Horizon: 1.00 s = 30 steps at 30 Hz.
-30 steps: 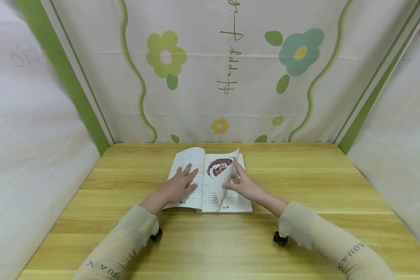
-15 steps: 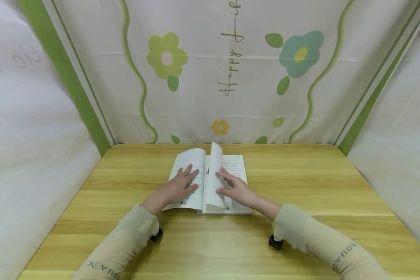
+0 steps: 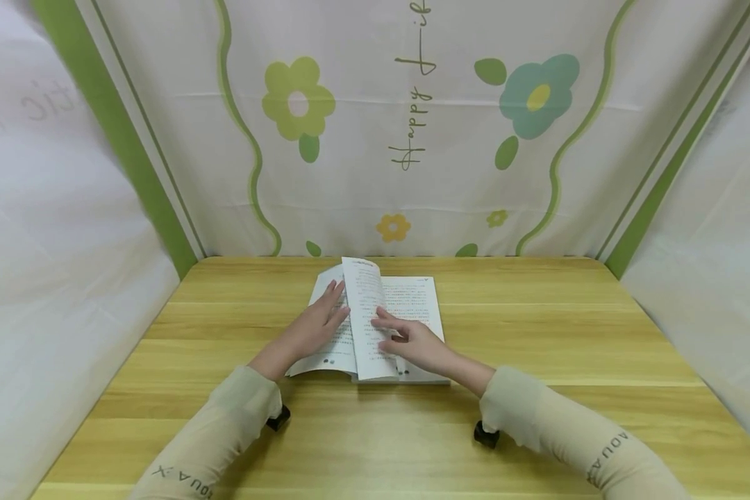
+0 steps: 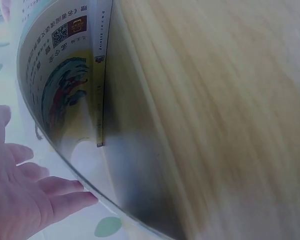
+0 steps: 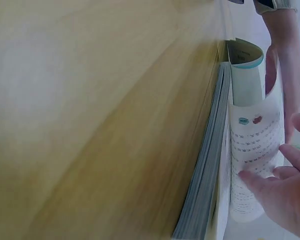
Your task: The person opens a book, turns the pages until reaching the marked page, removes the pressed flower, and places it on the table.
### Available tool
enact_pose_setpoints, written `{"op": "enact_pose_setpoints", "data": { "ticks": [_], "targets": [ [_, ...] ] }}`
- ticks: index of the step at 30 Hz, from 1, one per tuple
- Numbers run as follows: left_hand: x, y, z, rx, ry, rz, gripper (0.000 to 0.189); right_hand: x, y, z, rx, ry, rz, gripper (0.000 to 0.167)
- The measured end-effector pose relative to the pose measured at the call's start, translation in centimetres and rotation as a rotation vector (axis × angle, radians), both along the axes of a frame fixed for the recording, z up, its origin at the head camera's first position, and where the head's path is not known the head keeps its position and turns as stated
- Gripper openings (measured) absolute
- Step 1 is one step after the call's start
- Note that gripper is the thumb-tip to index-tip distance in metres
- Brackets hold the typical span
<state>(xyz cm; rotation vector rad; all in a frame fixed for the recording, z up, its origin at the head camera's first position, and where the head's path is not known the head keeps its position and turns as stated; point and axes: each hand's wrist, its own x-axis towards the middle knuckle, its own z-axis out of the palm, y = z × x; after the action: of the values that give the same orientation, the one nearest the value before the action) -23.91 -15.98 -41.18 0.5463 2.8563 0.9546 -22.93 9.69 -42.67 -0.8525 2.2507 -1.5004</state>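
An open book [image 3: 417, 295] lies on the wooden table, and one of its printed pages [image 3: 362, 298] stands raised, leaning over toward the left half. My left hand [image 3: 309, 328] rests on the left page with its fingers straight, their tips by the raised page's edge. Against that raised page my right hand [image 3: 420, 345] lays its loosely bent fingers, without pinching it. In the right wrist view the page [image 5: 252, 142] curves upward beside the right hand [image 5: 285, 192]. The left wrist view shows the lifted left cover [image 4: 65, 100] bowed above the table, the left hand [image 4: 30, 192] beyond it.
The wooden table [image 3: 375, 437] runs out on every side of the book. A flowered cloth [image 3: 362, 139] hangs behind its far edge, with white cloth walls left and right. Black wrist cameras sit beneath both sleeves.
The turning page has swung from the right half to the left, over part of the left page. My right hand moved left with it and loosened its fingers; the left hand's fingers drew closer together.
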Motion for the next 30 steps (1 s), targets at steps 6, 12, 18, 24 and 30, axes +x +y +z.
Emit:
{"op": "enact_pose_setpoints", "data": {
  "ticks": [6, 12, 18, 24, 30],
  "targets": [
    [0.2, 0.0, 0.1, -0.006, 0.018, 0.006, 0.074, 0.4, -0.5, 0.2, 0.027, 0.053, 0.023, 0.045],
    [0.4, 0.2, -0.1, -0.041, 0.021, 0.014, 0.070, 0.9, -1.1, 0.0, 0.019, 0.019, 0.079, 0.046],
    [0.5, 0.4, -0.3, -0.100, 0.048, 0.020, 0.066, 1.3, -1.6, -0.2, 0.050, 0.051, 0.133, 0.046],
    [0.5, 0.6, -0.3, -0.163, 0.053, -0.012, 0.068, 1.4, -1.6, -0.1, 0.120, 0.077, 0.182, 0.046],
    [0.6, 0.7, -0.5, -0.196, -0.012, -0.053, 0.066, 1.0, -1.2, 0.1, 0.224, 0.092, 0.208, 0.049]
  ]
}}
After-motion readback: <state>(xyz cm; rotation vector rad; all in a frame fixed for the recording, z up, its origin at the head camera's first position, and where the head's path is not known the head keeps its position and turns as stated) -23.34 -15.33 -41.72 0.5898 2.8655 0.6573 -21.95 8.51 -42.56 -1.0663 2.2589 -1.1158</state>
